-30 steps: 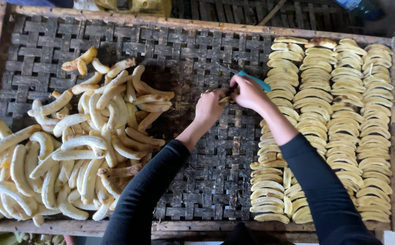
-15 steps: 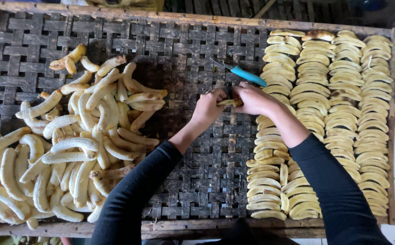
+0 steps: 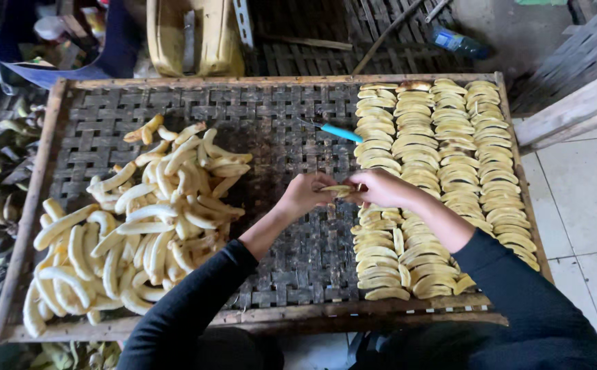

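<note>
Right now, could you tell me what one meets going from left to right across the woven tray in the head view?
Tray's left rim → heap of peeled bananas → left hand → banana piece held by both hands → right hand → rows of banana slices.

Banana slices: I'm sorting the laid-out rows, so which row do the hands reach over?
The leftmost row, nearest the blue-handled knife. Both hands, left and right, hold a slice at its inner edge; the other rows lie farther right, untouched.

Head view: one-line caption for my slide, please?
Both hands, left hand and right hand, hold a banana slice over a woven tray between peeled bananas and laid slices.
</note>
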